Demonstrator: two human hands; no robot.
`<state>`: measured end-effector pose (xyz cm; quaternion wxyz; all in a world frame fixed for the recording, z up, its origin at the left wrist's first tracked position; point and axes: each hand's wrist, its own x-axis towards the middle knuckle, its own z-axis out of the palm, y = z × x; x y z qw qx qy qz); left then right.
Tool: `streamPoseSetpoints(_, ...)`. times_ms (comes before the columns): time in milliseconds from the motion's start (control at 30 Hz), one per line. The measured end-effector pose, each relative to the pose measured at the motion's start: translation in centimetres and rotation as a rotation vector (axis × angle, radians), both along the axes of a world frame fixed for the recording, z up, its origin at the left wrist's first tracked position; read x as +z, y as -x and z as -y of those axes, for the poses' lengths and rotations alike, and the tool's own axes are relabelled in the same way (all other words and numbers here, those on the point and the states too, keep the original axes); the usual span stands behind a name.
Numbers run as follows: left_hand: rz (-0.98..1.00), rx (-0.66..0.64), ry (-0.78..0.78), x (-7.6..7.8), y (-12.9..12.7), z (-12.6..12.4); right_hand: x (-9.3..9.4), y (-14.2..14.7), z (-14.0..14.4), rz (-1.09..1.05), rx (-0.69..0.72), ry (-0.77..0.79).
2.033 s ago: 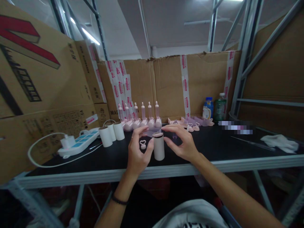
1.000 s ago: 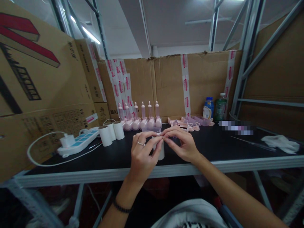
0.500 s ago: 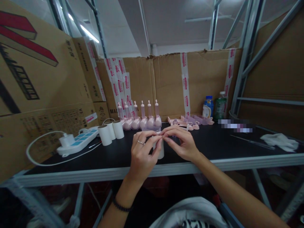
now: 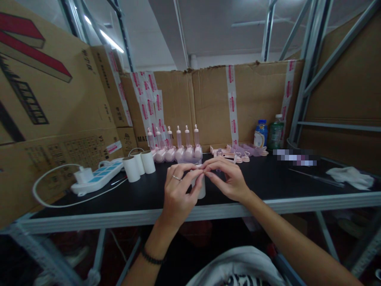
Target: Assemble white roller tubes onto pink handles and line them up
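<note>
My left hand [image 4: 182,184], with a ring on one finger, and my right hand [image 4: 226,178] meet at their fingertips over a white cylinder [image 4: 201,190] near the table's front edge. Both hands are closed in a pinch. Whatever lies between the fingertips is too small and covered to make out. The cylinder stands upright, its upper part mostly hidden by my fingers. Just behind my hands stands a row of several pink pieces [image 4: 179,153] with clear upright tubes and small pink tips.
White rolls [image 4: 131,170] stand at left beside a power strip [image 4: 102,176] with a looping cable. Loose pink parts [image 4: 238,153] lie at the back. On the right are a blue-capped bottle [image 4: 261,134], a green bottle [image 4: 276,132], a thin metal tool [image 4: 317,178] and a crumpled white cloth [image 4: 351,177].
</note>
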<state>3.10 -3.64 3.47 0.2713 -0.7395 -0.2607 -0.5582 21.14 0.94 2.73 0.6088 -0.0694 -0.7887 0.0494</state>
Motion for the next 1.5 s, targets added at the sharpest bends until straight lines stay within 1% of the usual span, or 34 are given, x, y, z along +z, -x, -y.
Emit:
streamPoseSetpoints(200,0.003,0.006,-0.013,0.1,0.2,0.0,0.0,0.0,0.0,-0.005,0.006,-0.005)
streamPoseSetpoints(367,0.08,0.014,-0.051,0.3,0.8,0.0,-0.3,-0.1,-0.3,-0.129,-0.053,0.021)
streamPoseSetpoints(433,0.118,0.025,-0.042,0.1,1.1,-0.2,-0.5,-0.1,-0.4,-0.162,-0.045,0.046)
streamPoseSetpoints(567,0.141,0.025,0.007,-0.4,1.4,-0.9,-0.7,-0.1,-0.4,-0.125,0.009,0.062)
streamPoseSetpoints(767,0.118,0.019,0.055,-1.0,1.7,-1.4,-0.7,0.0,-0.3,-0.077,0.007,0.059)
streamPoseSetpoints(1100,0.087,0.031,0.05,-0.8,1.6,-1.2,-0.7,-0.2,-0.3,-0.052,0.017,0.087)
streamPoseSetpoints(1500,0.081,0.05,0.048,-0.8,1.6,-1.2,-0.7,-0.3,-0.2,-0.02,-0.051,0.093)
